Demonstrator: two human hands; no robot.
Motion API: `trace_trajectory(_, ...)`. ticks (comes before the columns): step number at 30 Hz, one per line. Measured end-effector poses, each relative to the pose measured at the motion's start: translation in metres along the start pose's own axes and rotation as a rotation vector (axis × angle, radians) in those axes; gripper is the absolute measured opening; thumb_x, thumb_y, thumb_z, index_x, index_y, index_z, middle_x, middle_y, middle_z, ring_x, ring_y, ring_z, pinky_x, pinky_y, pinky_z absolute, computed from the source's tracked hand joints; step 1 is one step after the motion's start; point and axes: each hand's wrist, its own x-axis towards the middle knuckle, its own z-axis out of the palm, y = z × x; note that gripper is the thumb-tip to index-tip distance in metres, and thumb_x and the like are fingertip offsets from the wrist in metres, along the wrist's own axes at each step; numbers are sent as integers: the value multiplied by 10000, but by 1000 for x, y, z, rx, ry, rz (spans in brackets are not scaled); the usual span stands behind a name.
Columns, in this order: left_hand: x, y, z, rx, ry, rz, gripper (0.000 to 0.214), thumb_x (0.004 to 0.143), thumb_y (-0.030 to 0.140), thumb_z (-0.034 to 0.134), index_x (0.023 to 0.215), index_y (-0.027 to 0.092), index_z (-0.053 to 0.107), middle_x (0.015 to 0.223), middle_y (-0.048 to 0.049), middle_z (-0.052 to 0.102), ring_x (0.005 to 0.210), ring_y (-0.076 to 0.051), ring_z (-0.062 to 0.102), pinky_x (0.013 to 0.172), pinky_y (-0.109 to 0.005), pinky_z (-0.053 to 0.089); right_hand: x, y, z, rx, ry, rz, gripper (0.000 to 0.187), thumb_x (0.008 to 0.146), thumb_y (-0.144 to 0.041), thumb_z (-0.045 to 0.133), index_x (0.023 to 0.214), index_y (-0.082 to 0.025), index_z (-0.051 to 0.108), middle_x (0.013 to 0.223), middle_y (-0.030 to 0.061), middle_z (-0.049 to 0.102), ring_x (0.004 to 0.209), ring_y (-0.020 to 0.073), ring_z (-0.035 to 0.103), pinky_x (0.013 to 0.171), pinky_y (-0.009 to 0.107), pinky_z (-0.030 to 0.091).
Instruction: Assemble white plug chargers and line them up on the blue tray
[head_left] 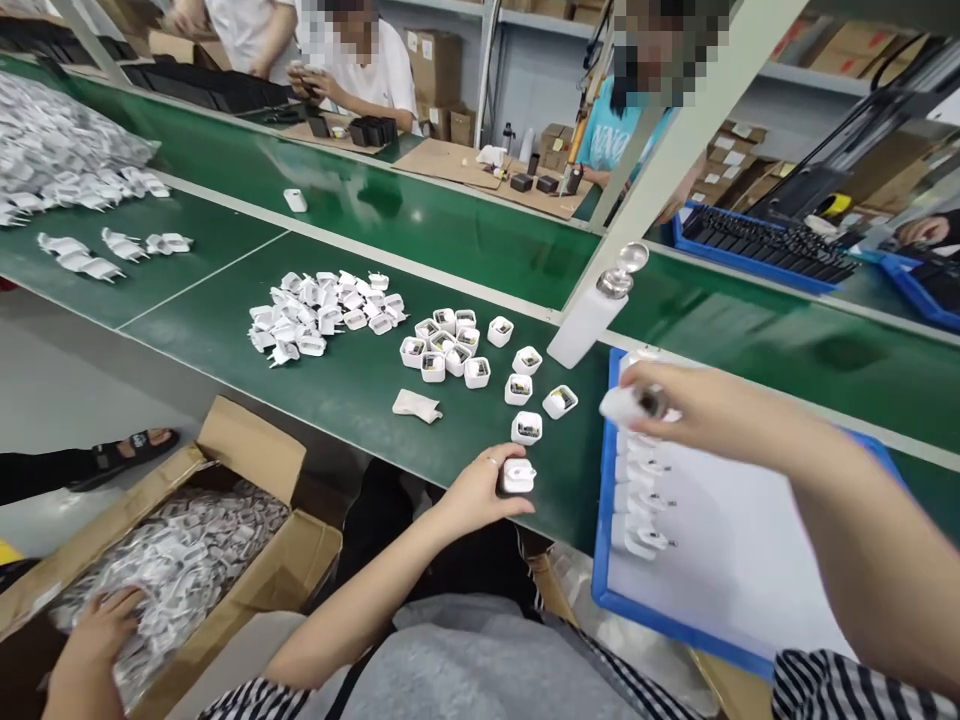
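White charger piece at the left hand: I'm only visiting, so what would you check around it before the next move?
1. Left hand at the white charger piece: ok, thumb and fingers lie around it. Firm grip: cannot tell.
2. Space just beyond it free: not ok, an open white housing sits close by.
3. Right hand holding a white piece: ok. The dark item there: cannot tell, blurred.
4. Blue-rimmed tray under the right hand: ok.
5. Co-worker's hand away from both: ok, it is at the cardboard box.
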Motion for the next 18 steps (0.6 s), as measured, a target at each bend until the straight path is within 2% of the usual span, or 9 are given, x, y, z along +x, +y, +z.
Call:
trace_trajectory(3,-3,-3,2,3,54,-4,383,597,204,598,960,183,480,986,-37,561,941,-168,504,835,-305,381,10,-34,46,-146,-193,-91,261,665,-162,532,921,-178,486,841,61,586,634,184,567,475,255,384)
trace_trajectory(6,-7,-5,5,-4,101,5,342,603,171,589,931,187,493,962,-26,575,924,-160,516,825,-307,392,25,-46,77,-206,-213,-102,306,671,-180,532,968,-142,470,852,87,586,669,225,574,469,271,386)
trace_trajectory(9,-14,-2,6,-26,143,70,340,603,154,591,925,192,492,962,-25,571,928,-154,512,822,-302,396,17,-52,78,-210,-92,-80,408,681,-195,544,1061,-112,420,937,125,562,780,261,559,542,312,422)
trace_trajectory(12,-21,9,6,-72,165,199,297,619,176,587,901,191,496,939,-29,557,910,-145,512,806,-281,404,-17,-64,70,-83,33,-202,437,678,-262,564,1076,-161,416,1018,99,524,836,233,544,600,314,450)
trace_trajectory(15,-30,27,13,-102,106,274,269,634,225,581,886,192,495,896,-29,546,863,-140,518,760,-263,424,-59,-74,78,105,148,-280,304,718,-266,512,1012,-215,456,996,58,522,721,162,566,547,274,469)
trace_trajectory(18,-36,44,28,-143,7,260,314,630,250,578,919,200,468,890,-21,551,833,-141,526,713,-256,443,-94,-72,101,293,348,-218,165,762,-206,435,915,-212,493,936,51,532,697,131,564,551,248,477)
